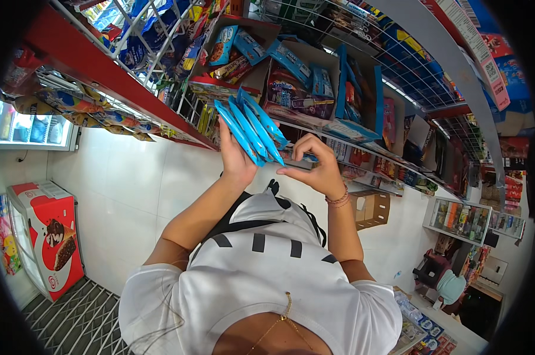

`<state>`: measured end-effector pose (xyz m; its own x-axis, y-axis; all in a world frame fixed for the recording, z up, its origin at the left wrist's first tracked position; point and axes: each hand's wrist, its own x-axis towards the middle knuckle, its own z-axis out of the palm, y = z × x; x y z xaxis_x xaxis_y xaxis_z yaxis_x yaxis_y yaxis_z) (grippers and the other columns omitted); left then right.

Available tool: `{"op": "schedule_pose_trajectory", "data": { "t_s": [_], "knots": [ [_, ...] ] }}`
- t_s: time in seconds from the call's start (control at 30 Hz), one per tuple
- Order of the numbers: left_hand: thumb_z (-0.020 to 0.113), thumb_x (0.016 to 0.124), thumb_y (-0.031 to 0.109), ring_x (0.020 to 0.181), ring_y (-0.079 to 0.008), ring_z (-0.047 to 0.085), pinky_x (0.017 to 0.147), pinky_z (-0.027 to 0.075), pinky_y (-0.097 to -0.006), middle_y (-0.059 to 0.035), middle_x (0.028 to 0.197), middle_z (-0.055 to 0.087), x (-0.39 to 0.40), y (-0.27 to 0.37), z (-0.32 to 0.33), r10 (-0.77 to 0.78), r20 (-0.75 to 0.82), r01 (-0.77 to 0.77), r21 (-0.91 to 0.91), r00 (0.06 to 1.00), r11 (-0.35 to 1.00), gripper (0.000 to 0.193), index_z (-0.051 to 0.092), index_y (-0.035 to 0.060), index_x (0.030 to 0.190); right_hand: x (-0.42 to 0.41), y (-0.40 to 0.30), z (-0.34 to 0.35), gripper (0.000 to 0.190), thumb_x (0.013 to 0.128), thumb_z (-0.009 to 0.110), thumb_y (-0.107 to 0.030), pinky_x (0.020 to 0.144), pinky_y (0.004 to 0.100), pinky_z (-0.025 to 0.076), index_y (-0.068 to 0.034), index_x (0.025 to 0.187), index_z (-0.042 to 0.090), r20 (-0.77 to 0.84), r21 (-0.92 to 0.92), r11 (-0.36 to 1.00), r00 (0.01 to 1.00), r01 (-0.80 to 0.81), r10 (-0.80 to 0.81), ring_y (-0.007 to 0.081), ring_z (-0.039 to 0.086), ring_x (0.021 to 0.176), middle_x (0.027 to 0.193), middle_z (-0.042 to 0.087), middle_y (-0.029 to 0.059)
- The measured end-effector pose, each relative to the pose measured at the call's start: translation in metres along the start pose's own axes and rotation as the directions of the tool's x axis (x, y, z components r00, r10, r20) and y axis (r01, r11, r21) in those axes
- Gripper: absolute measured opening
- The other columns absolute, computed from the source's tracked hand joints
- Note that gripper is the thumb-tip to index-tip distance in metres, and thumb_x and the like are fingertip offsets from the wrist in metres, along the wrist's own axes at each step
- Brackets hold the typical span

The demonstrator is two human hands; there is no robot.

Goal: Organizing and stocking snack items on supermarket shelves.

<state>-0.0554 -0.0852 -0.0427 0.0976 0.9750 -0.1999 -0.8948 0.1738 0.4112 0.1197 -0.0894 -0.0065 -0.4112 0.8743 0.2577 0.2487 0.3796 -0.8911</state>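
My left hand (238, 162) holds several blue snack packets (249, 128) in a row, upright with their edges facing me, in front of the shelf. Just right of them is my right hand (314, 164), thumb and forefinger apart near the packets' lower corner; no packet shows between its fingers. Behind the packets, an open carton (278, 111) holds purple Ovaltine packets (289, 91) and blue packets. In the box to its left lie blue cookie packets (223, 44) and a yellow-and-red wrapped snack (232, 69).
A blue-edged display box (378, 102) stands right of the carton. White wire grids (156, 40) and a red shelf edge (116, 97) run at upper left. An ice cream freezer (54, 235) stands at left, a brown crate (371, 208) on the floor at right. A person (440, 275) is at far right.
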Motion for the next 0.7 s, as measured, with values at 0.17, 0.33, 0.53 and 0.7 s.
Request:
{"op": "schedule_pose_trajectory", "data": {
  "t_s": [0.17, 0.33, 0.53, 0.7],
  "knots": [
    [0.03, 0.087, 0.062, 0.097, -0.0271, 0.058, 0.079, 0.049, -0.0406, -0.0107, 0.107, 0.058, -0.002, -0.001, 0.005, 0.014, -0.036, -0.013, 0.031, 0.999, 0.999, 0.066, 0.047, 0.0067, 0.117, 0.011, 0.002, 0.005, 0.034, 0.057, 0.081, -0.004, 0.064, 0.0244, 0.044, -0.005, 0.07, 0.049, -0.016, -0.007, 1.0, 1.0, 0.014, -0.014, 0.0133, 0.053, 0.071, 0.075, 0.054, 0.003],
    [0.028, 0.086, 0.063, 0.096, -0.0274, 0.057, 0.082, 0.047, -0.041, -0.0094, 0.108, 0.056, 0.0, 0.006, -0.018, -0.008, -0.068, 0.008, -0.004, 0.998, 1.0, 0.065, 0.043, 0.0103, 0.123, 0.059, -0.003, -0.024, 0.025, 0.064, 0.078, -0.011, 0.067, 0.0246, 0.044, -0.006, 0.078, 0.058, 0.124, 0.023, 0.999, 0.992, -0.026, 0.023, 0.0122, 0.055, 0.074, 0.077, 0.055, 0.0024],
    [0.029, 0.086, 0.064, 0.096, -0.0287, 0.057, 0.082, 0.048, -0.0407, -0.0094, 0.111, 0.055, -0.005, 0.004, -0.022, -0.039, -0.124, 0.032, -0.056, 0.992, 0.998, 0.067, 0.041, 0.0109, 0.126, 0.134, 0.076, -0.034, 0.03, 0.072, 0.072, -0.017, 0.074, 0.0303, 0.047, -0.006, 0.096, 0.059, -0.17, -0.662, 0.735, 0.926, 0.146, -0.337, 0.0203, 0.06, 0.078, 0.087, 0.057, 0.0088],
    [0.028, 0.086, 0.063, 0.096, -0.0281, 0.057, 0.082, 0.048, -0.0401, -0.0096, 0.111, 0.054, -0.008, 0.011, -0.029, -0.012, -0.144, 0.005, -0.053, 0.99, 0.999, 0.066, 0.041, 0.011, 0.126, 0.144, 0.09, -0.038, 0.026, 0.073, 0.07, -0.016, 0.072, 0.0293, 0.047, -0.004, 0.094, 0.061, -0.203, -0.576, 0.818, 0.967, 0.007, -0.151, 0.0189, 0.06, 0.077, 0.081, 0.061, 0.0093]
  ]
}}
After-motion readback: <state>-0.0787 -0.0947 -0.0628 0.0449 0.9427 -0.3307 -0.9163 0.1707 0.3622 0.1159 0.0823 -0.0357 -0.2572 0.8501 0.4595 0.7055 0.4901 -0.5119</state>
